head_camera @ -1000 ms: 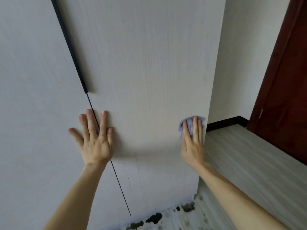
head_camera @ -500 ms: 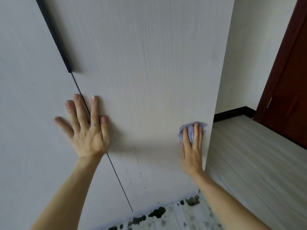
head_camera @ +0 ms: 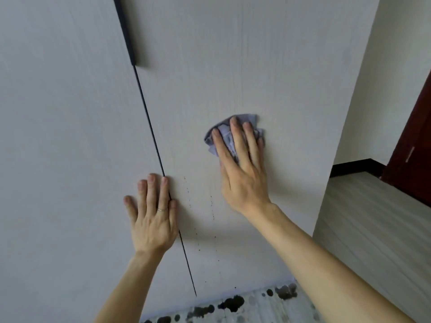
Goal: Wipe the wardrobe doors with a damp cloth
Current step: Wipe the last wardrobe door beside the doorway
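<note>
Both hands lay flat on the wardrobe. Left hand [head_camera: 152, 220] was spread wide, fingers straight, holding nothing, palm on the left door [head_camera: 58, 113] low down, with the ring and little fingers lying over the dark gap [head_camera: 149, 117] between the doors. A thin ring [head_camera: 162, 209] sat on the ring finger. Right hand [head_camera: 242, 173] was higher up and to the right, on the right door [head_camera: 233, 66], fingers straight and slightly splayed, pressing a crumpled lilac cloth [head_camera: 250, 118] against the panel. The cloth sat under the fingertips, about mid-width of that door, well apart from the left hand and clear of the door's right edge.

Most of the cloth was covered by the fingers; only its top and left folds showed. The right thumb was hidden. Whether the cloth was damp could not be told. Small dark specks [head_camera: 211, 206] ran down the right door below the right hand. A black handle strip [head_camera: 126, 31] ran out of frame at the top edge. Dark blotches marked the floor [head_camera: 233, 304] at the wardrobe's foot. A dark red door [head_camera: 415, 148] was cut off at the right.
</note>
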Tool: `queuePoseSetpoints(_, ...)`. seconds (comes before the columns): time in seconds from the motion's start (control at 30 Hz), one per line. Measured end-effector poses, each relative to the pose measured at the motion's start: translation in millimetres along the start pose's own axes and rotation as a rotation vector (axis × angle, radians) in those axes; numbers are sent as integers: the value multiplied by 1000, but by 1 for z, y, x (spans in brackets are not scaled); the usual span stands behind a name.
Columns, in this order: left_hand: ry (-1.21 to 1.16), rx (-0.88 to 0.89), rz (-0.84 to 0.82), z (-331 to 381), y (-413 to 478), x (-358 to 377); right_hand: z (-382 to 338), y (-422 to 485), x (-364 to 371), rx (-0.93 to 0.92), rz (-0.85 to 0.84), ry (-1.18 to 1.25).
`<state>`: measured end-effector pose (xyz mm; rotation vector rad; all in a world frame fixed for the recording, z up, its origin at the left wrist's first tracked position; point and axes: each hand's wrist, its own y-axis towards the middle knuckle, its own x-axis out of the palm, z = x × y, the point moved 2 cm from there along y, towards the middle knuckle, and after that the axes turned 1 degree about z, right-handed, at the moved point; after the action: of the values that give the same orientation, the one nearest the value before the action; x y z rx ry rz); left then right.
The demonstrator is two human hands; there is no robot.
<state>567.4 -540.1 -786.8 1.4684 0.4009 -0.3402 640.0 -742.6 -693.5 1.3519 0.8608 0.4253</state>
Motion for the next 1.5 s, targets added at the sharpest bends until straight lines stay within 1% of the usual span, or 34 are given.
queuePoseSetpoints(0.07,14,22,22,-2,-2,4,-3,-15,9,-33,13,-36)
queuePoseSetpoints(0.1,27,33,29,-2,-1,6,-2,-33,14,-74,-12,-59)
queuePoseSetpoints(0.17,56,51,58,-8,-3,8,0,-83,25,-211,-117,-131)
queuePoseSetpoints(0.23,61,70,66,-9,-4,8,6,-133,29,-327,-299,-239)
queuePoseSetpoints(0.3,48,97,52,-12,-7,4,8,-155,22,-356,-437,-301)
queuePoseSetpoints(0.37,51,148,45,-17,-7,2,9,-143,15,-355,-476,-310)
queuePoseSetpoints(0.43,65,227,77,-27,-8,-3,-2,-98,7,-307,-389,-274)
queuePoseSetpoints(0.53,117,302,138,-38,-8,-1,-21,1,-1,-165,-162,-157)
queuePoseSetpoints(0.6,125,325,175,-40,-10,1,-35,53,-2,-141,-82,-102)
queuePoseSetpoints(0.67,150,327,215,-40,-10,5,-44,72,3,-139,-41,-106)
queuePoseSetpoints(0.77,177,325,252,-40,-10,9,-46,42,15,-194,-11,-119)
queuePoseSetpoints(0.83,181,322,268,-41,-10,10,-46,4,27,-270,-41,-149)
queuePoseSetpoints(0.93,182,326,304,-41,-12,11,-44,-61,43,-344,-140,-217)
queuePoseSetpoints(1.0,194,332,314,-42,-12,11,-42,-100,49,-424,-251,-288)
queuePoseSetpoints(1.07,200,335,316,-42,-10,11,-39,-117,46,-469,-348,-326)
queuePoseSetpoints(1.13,204,339,314,-42,-10,10,-35,-110,38,-508,-391,-337)
queuePoseSetpoints(1.2,199,346,315,-41,-11,10,-35,-84,27,-491,-363,-327)
queuePoseSetpoints(1.3,198,327,320,-41,-11,9,-42,-24,18,-275,-183,-232)
queuePoseSetpoints(1.37,191,339,326,-41,-11,9,-46,-1,17,-180,-89,-151)
queuePoseSetpoints(1.43,213,354,333,-41,-10,9,-49,-10,28,-150,-30,-135)
queuePoseSetpoints(1.5,228,357,358,-44,-12,13,-50,-47,46,-172,-16,-140)
